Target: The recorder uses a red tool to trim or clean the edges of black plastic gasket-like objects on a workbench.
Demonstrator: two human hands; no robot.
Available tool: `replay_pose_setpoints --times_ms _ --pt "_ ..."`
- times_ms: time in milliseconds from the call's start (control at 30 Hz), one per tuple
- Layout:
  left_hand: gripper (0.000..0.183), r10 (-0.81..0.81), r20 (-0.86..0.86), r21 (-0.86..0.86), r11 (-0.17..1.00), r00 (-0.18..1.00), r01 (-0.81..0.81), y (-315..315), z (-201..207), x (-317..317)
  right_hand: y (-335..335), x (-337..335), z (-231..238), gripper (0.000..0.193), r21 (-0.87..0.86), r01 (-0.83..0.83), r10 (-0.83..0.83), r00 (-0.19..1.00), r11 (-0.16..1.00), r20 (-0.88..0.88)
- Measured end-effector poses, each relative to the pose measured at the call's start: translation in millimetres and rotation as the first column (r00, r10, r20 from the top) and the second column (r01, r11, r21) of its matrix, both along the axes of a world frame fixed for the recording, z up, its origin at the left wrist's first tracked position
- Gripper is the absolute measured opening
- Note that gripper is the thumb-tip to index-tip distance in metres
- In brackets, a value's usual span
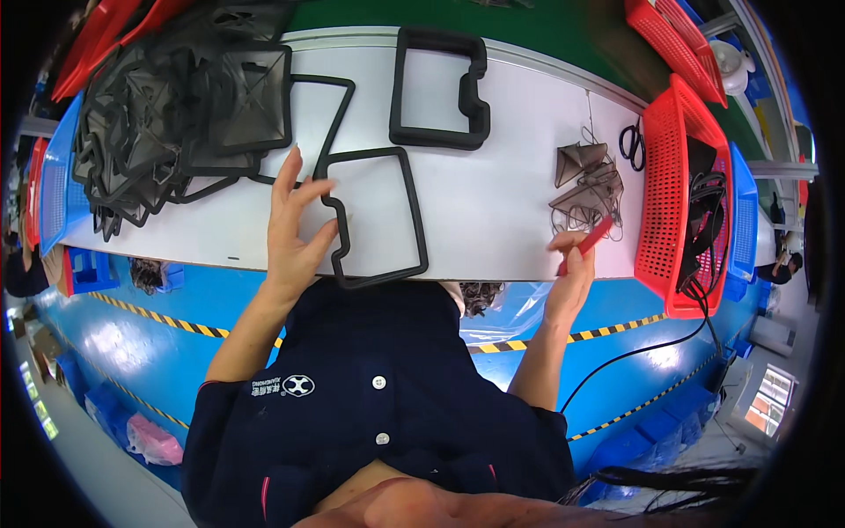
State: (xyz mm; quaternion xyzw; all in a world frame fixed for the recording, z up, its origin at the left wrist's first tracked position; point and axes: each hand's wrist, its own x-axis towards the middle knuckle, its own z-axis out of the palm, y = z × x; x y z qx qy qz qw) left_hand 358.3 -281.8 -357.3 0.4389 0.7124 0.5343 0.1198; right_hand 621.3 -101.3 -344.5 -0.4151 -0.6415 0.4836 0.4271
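Note:
A black rubber-like rectangular frame with a notch in its left side lies at the table's front edge. My left hand is beside that notch, thumb and fingers spread, holding nothing; whether the fingertips touch the frame I cannot tell. In my right hand is a slim red-handled tool, its tip too small to make out. Just beyond it lie thin, dark translucent scraps with stringy edges. Another black frame lies behind my left hand, partly under a heap of similar pieces.
That heap of black frames with dark film inside covers the left of the table. A neat stack of notched frames stands at the back. Black-handled scissors lie beside a red basket holding black strips and cords.

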Motion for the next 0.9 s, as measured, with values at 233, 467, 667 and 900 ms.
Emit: replay_pose_setpoints --times_ms 233,467,667,900 --pt "0.061 -0.039 0.835 0.094 0.993 0.549 -0.072 4 22 -1 -28 -91 6 0.028 -0.207 -0.618 0.489 0.75 0.758 -0.446" --pt "0.035 0.005 0.872 -0.028 0.999 0.489 0.038 3 7 4 -44 -133 -5 0.024 -0.406 -0.658 0.431 0.737 0.634 -0.52" --pt "0.022 0.028 0.852 -0.023 1.0 0.523 -0.016 9 6 3 -46 -127 -7 0.021 -0.385 -0.683 0.475 0.719 0.621 -0.508" --pt "0.025 -0.012 0.852 -0.002 1.0 0.523 0.026 13 12 2 -48 -133 -8 0.021 -0.315 -0.686 0.506 0.71 0.656 -0.491"
